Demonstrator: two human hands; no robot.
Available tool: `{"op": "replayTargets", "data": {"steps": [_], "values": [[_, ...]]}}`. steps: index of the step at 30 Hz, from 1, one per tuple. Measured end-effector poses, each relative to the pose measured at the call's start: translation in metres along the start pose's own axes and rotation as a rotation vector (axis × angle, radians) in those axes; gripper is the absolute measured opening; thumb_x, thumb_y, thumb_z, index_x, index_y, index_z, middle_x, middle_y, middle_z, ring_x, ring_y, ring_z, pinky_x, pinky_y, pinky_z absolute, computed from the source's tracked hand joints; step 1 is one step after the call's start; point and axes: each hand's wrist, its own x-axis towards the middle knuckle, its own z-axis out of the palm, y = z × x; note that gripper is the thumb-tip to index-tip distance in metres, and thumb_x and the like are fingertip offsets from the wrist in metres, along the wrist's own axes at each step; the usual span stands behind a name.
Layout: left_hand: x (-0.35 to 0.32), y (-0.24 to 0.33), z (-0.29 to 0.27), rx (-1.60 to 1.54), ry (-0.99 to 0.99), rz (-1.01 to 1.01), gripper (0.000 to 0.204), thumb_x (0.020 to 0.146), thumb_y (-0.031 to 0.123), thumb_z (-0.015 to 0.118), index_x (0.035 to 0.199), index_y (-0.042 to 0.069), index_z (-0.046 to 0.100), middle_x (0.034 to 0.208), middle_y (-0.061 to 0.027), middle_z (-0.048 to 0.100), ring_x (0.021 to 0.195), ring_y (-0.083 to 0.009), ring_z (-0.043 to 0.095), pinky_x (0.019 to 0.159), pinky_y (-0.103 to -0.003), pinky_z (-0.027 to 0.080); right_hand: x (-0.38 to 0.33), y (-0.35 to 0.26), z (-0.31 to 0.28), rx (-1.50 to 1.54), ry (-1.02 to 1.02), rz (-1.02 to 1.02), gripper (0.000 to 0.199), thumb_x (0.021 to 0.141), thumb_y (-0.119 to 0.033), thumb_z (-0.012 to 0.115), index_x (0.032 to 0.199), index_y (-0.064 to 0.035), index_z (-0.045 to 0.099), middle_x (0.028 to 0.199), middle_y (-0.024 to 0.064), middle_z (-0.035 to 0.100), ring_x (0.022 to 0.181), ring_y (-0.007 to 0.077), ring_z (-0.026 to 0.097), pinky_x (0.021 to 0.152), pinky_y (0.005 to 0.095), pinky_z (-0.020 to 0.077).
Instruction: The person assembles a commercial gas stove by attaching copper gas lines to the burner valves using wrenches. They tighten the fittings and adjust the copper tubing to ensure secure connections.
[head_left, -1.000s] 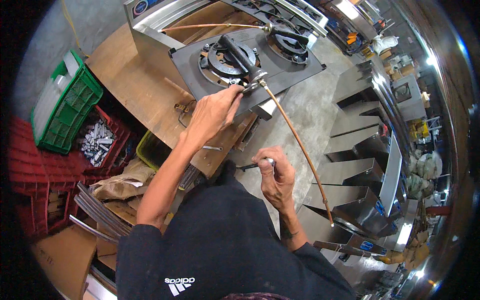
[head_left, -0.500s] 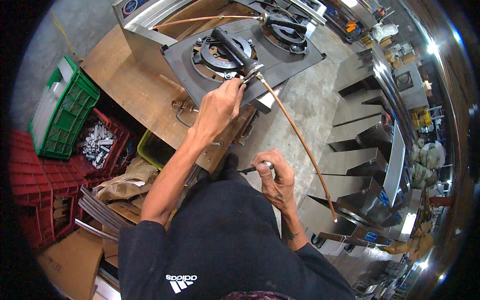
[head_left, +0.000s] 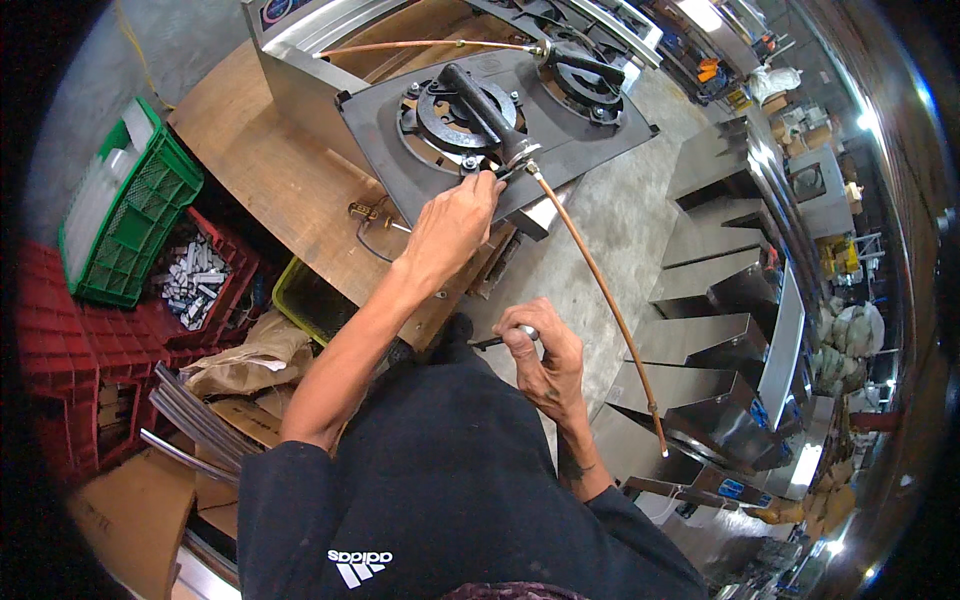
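Note:
A dark stove top plate (head_left: 385, 135) lies upside down across the bench, with two black burners fixed to it. On the nearer burner (head_left: 480, 105), a black tube leads to a metal fitting, and a thin copper pipe (head_left: 600, 280) runs from there toward the right. My left hand (head_left: 450, 225) is closed at the plate's near edge, its fingertips pinched beside that fitting; whatever they hold is hidden. In front of my body, my right hand (head_left: 548, 360) grips a tool (head_left: 527, 331) with a silvery round end and a dark shaft pointing left.
A yellow-and-black screwdriver (head_left: 372, 213) lies on the wooden bench (head_left: 250, 140). At left stand a green crate (head_left: 130, 210) and red crates (head_left: 90, 340), one holding small metal parts. Several sheet-metal housings (head_left: 710, 340) line the floor at right. A second copper pipe (head_left: 420, 44) crosses the far side.
The view has shifted slightly, so the stove plate sits a little lower and to the right. My left hand stays at the fitting, and my right hand keeps its grip on the tool.

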Motion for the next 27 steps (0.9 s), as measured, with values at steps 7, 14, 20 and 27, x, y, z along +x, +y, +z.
{"op": "replayTargets", "data": {"steps": [7,14,20,27], "values": [[0.009,-0.011,0.015,0.002,-0.116,0.022,0.018,0.108,0.014,0.052,0.104,-0.002,0.046,0.086,-0.0335,0.067,0.079,-0.0499,0.069,0.063,-0.058,0.053,-0.002,-0.003,-0.003,0.026,0.034,0.054,0.019,0.107,-0.019,0.063,0.102,-0.0005,0.064,0.091,0.0100,0.070,0.085,0.0222,0.065,0.078,0.0338,0.0511],[0.011,-0.015,0.015,-0.115,-0.131,0.010,0.016,0.107,0.011,0.053,0.103,-0.002,0.044,0.080,-0.0327,0.064,0.080,-0.0526,0.065,0.064,-0.060,0.048,0.054,-0.026,-0.007,0.483,0.322,-0.004,0.030,0.116,-0.033,0.041,0.105,-0.0060,0.045,0.084,0.0075,0.055,0.072,0.0186,0.055,0.070,0.0326,0.0491],[0.012,-0.012,0.011,-0.132,-0.205,-0.020,0.014,0.103,0.006,0.053,0.103,-0.005,0.045,0.082,-0.0329,0.064,0.082,-0.0527,0.066,0.069,-0.058,0.050,0.155,-0.051,-0.046,0.368,0.600,-0.152,0.032,0.115,-0.040,0.044,0.114,-0.0095,0.053,0.083,-0.0005,0.039,0.069,0.0103,0.039,0.059,0.0270,0.0393],[0.009,-0.014,0.015,-0.261,-0.107,0.009,0.012,0.092,-0.005,0.054,0.101,-0.006,0.046,0.090,-0.0330,0.062,0.087,-0.0538,0.063,0.073,-0.058,0.048,0.231,-0.015,-0.049,0.372,0.495,-0.049,0.040,0.115,-0.043,0.038,0.112,-0.0055,0.050,0.086,0.0025,0.046,0.076,0.0126,0.044,0.067,0.0302,0.0414]]}}
